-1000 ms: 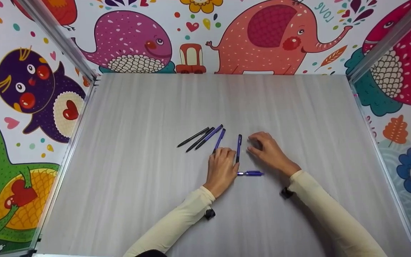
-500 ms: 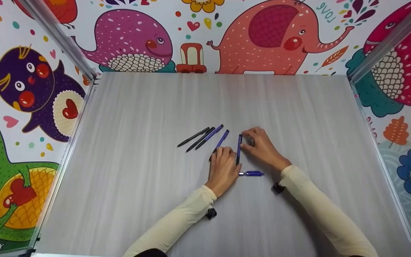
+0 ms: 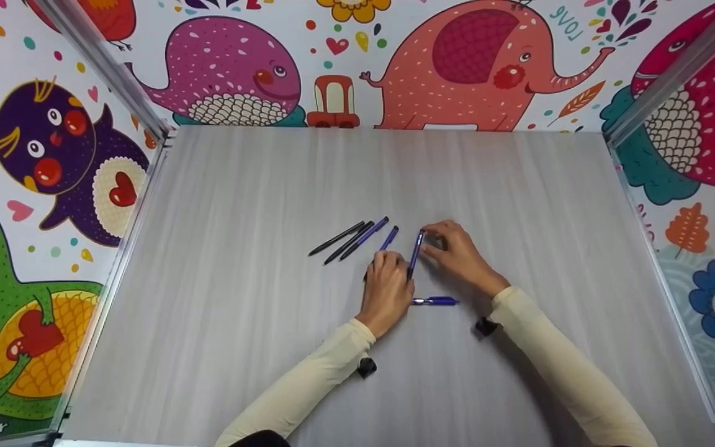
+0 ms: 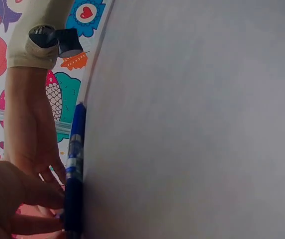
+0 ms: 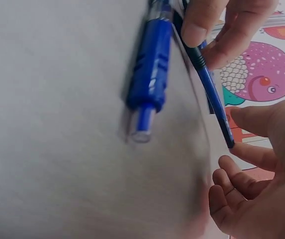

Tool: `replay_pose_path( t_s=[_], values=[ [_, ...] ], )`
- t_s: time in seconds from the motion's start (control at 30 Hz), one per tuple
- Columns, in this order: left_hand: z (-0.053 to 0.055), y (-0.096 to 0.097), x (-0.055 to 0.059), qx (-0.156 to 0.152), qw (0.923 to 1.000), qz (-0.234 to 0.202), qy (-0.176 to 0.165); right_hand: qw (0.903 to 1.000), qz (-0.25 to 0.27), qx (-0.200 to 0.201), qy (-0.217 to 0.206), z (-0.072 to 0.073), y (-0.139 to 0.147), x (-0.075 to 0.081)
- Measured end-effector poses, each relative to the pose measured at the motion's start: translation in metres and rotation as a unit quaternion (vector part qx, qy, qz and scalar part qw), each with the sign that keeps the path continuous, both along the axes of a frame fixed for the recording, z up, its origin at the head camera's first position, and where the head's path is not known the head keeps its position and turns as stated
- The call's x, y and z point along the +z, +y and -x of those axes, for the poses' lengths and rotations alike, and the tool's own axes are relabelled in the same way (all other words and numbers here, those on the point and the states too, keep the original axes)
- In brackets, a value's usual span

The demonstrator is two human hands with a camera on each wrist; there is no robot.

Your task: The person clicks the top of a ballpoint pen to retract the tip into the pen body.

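Observation:
My left hand (image 3: 387, 288) pinches the dark grip end of a blue pen (image 3: 416, 254), tilted with its clip end raised. In the right wrist view the left thumb (image 5: 194, 35) lies on that grip. My right hand (image 3: 460, 251) is at the clip end, index fingertip right at the tip and thumb close beside it, with a gap between them. Another blue pen (image 3: 437, 301), with a clear section, lies crosswise beside my left hand and looms large in the right wrist view. A third blue pen (image 3: 390, 237) is partly hidden under the left fingers.
Left of my hands, several pens lie slanted together, among them a black pen (image 3: 336, 238) and a blue pen (image 3: 365, 237). They rest on a pale wood-grain table (image 3: 239, 310). Walls with cartoon animals and metal posts (image 3: 649, 74) enclose its back and sides.
My right hand has moved left to the pen's clip end. The pen has tilted and turned, its clip now showing. The pen under my left fingers has shifted slightly right.

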State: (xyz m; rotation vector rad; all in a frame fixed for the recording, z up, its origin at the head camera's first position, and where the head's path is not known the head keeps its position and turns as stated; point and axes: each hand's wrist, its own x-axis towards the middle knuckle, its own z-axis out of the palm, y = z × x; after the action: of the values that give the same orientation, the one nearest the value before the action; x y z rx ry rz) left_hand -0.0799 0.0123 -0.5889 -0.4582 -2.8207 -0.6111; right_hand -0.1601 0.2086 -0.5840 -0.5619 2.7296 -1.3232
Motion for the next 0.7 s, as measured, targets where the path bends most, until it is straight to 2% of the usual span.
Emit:
replay_pose_path(
  t_s=[0.2,0.37,0.5,0.7],
  values=[
    [0.006,-0.002,0.008,0.005,0.9983,-0.058,-0.003,0.9977,0.062,-0.030,-0.002,-0.009,0.002,0.016],
    [0.014,-0.002,0.022,0.007,0.9928,-0.118,-0.018,0.9922,0.109,-0.044,0.042,-0.010,0.001,0.029],
    [0.017,-0.002,0.030,-0.003,0.9836,-0.177,-0.036,0.9859,0.139,-0.050,0.079,-0.012,-0.001,0.039],
    [0.016,-0.001,0.034,-0.039,0.9623,-0.266,-0.045,0.9791,0.158,-0.044,0.119,-0.016,-0.002,0.048]
  ],
)
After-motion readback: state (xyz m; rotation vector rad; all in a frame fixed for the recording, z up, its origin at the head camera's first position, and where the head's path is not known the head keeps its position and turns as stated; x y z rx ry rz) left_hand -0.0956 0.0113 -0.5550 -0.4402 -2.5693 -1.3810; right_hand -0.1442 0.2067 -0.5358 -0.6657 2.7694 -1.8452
